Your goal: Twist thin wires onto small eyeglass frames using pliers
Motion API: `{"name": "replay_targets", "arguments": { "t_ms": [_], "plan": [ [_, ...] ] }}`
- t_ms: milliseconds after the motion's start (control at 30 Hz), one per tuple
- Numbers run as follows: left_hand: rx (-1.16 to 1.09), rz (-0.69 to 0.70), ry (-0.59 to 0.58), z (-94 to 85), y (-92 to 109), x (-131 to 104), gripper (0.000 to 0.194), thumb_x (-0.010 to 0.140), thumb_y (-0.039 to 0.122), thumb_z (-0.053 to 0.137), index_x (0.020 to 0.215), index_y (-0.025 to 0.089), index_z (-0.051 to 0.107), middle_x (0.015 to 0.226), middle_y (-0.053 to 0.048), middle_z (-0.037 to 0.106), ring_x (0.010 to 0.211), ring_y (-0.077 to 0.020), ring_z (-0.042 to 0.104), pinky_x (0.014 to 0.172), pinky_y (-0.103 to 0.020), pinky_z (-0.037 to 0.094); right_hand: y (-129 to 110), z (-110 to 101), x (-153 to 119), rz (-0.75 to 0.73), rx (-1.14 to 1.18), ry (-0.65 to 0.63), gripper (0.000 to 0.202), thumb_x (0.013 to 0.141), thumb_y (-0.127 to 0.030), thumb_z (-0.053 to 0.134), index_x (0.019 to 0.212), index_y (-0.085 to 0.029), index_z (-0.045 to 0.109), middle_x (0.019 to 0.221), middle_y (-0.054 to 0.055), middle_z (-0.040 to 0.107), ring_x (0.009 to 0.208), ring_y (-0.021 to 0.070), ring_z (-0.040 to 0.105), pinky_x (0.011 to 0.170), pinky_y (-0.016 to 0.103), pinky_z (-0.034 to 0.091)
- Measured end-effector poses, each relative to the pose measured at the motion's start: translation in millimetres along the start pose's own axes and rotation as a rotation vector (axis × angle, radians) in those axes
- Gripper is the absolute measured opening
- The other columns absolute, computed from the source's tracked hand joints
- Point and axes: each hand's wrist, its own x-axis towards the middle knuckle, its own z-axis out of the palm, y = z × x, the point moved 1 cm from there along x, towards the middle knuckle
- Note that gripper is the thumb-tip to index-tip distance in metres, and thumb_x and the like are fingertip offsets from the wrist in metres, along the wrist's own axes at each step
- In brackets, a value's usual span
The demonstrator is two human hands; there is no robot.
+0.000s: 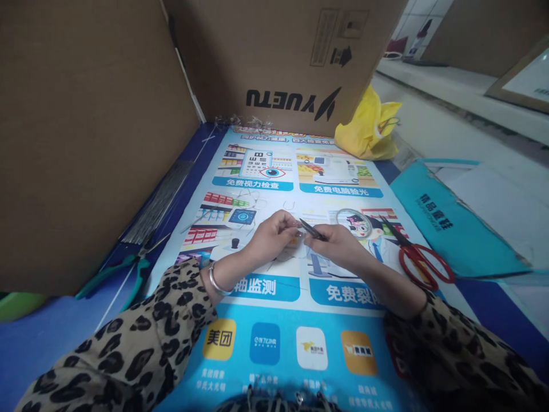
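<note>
My left hand (274, 236) is pinched closed over the middle of a printed poster (300, 200); what lies between its fingertips is thin and too small to make out. Close beside it on the right, my right hand (337, 243) is closed on a small dark pointed tool (313, 230), whose tip points toward the left fingertips. Thin wire pieces (251, 200) lie on the poster beyond my left hand. A ring-shaped coil (353, 223) rests just past my right hand.
Red-handled scissors (426, 264) lie right, near a teal cardboard piece (454, 223) and a yellow bag (369, 129). Teal-handled pliers (139, 260) and a bundle of metal wires (158, 200) are left. Large cardboard panels (283, 57) stand behind and left.
</note>
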Motion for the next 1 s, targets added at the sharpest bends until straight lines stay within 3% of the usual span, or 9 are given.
{"name": "replay_targets", "arguments": {
  "t_ms": [200,400,533,633,867,1000],
  "plan": [
    [0.204,0.074,-0.047,-1.0,3.1,-2.6,0.021,0.084,0.019,0.046,0.102,0.02,0.058,0.097,-0.003,0.068,0.082,-0.0124,0.064,0.078,-0.026,0.048,4.4,0.9,1.3,0.001,-0.013,0.022,0.029,0.075,-0.043,0.051,0.058,-0.019,0.046,0.051,-0.005,0.036,0.05,0.0089,0.036,0.046,0.023,0.026],
    [0.472,0.155,-0.085,-4.3,2.3,-4.3,0.033,0.079,0.01,0.041,0.1,0.02,0.065,0.089,-0.001,0.07,0.085,-0.0143,0.064,0.078,-0.027,0.048,4.4,1.0,1.1,-0.007,-0.008,0.034,0.025,0.075,-0.04,0.051,0.061,-0.019,0.05,0.051,-0.005,0.036,0.05,0.0088,0.036,0.045,0.022,0.027],
    [0.532,0.17,-0.079,-4.0,3.3,-4.6,0.034,0.077,0.009,0.041,0.098,0.02,0.066,0.087,-0.002,0.07,0.083,-0.0151,0.064,0.076,-0.028,0.049,2.7,0.9,0.9,0.0,-0.03,0.045,0.025,0.074,-0.038,0.052,0.058,-0.019,0.048,0.051,-0.005,0.036,0.05,0.0088,0.036,0.045,0.022,0.027],
    [0.415,0.145,-0.072,-2.9,5.8,-4.1,0.027,0.08,0.013,0.043,0.093,0.018,0.067,0.082,-0.003,0.069,0.078,-0.0143,0.064,0.073,-0.027,0.048,4.0,1.2,1.7,-0.013,-0.019,0.035,0.021,0.074,-0.036,0.053,0.062,-0.019,0.052,0.052,-0.005,0.04,0.05,0.009,0.039,0.045,0.022,0.028],
    [-0.142,-0.095,-0.057,-0.9,2.2,-1.3,0.02,0.081,0.031,0.055,0.089,0.014,0.063,0.061,0.0,0.062,0.054,-0.0081,0.057,0.054,-0.019,0.044,3.3,3.5,1.6,-0.077,-0.092,0.064,0.027,0.077,-0.041,0.051,0.062,-0.018,0.055,0.055,-0.004,0.045,0.053,0.0098,0.043,0.048,0.022,0.029],
    [-0.212,-0.101,-0.022,-1.3,-1.5,-0.5,0.023,0.078,0.034,0.06,0.09,0.015,0.063,0.067,0.0,0.062,0.053,-0.0069,0.056,0.053,-0.019,0.045,3.7,5.0,1.9,-0.124,-0.181,0.09,0.028,0.08,-0.041,0.05,0.063,-0.019,0.053,0.055,-0.004,0.047,0.053,0.0096,0.044,0.048,0.022,0.027]
  ]
}}
